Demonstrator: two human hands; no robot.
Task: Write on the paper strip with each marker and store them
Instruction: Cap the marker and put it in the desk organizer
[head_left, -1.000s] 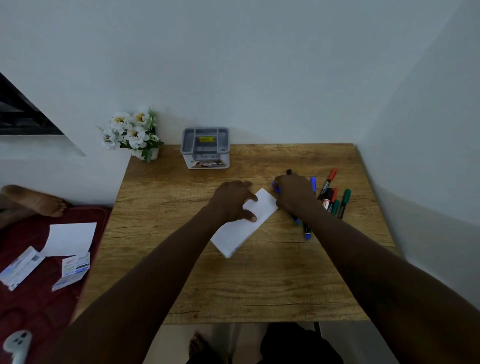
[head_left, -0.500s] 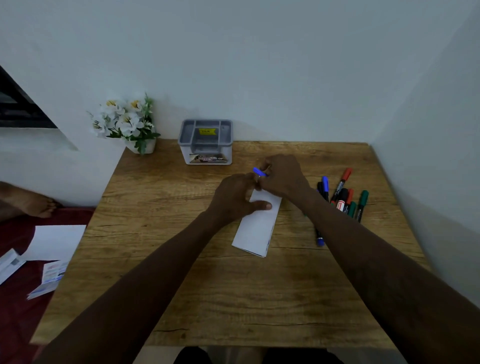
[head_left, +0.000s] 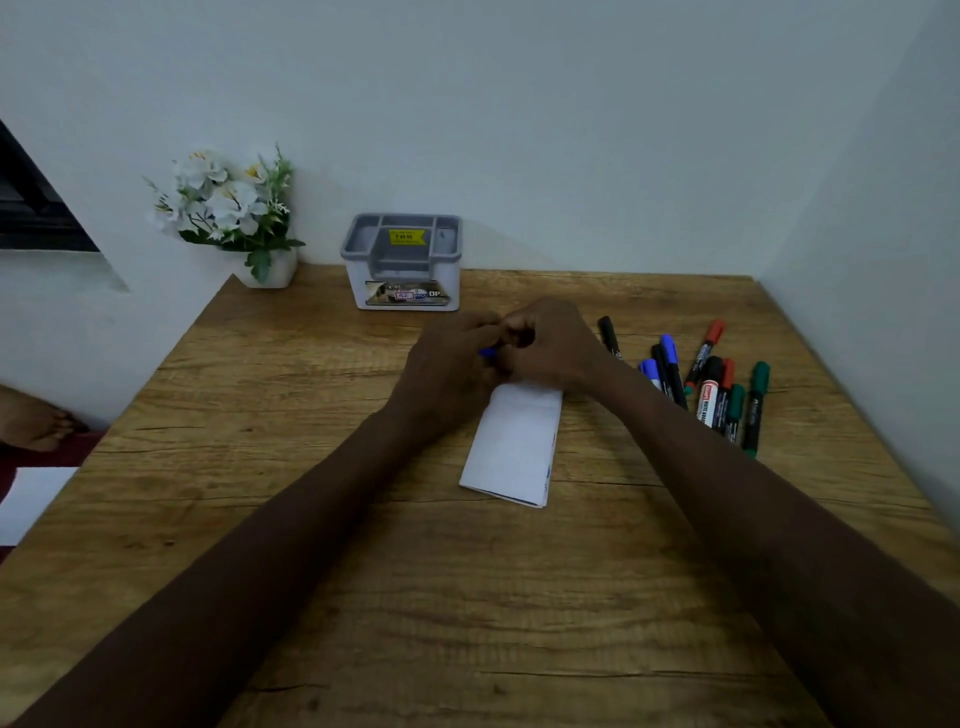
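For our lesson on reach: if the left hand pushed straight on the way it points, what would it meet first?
Most likely the right hand, at once: the left hand points toward it, and both seem to grip the blue marker between them.

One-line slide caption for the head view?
Left hand and right hand grip a blue marker at the far end of the paper strip; other markers lie right, grey organizer behind, on the table.

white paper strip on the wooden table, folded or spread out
Folded: the white paper strip shows stacked layers along its near edge.
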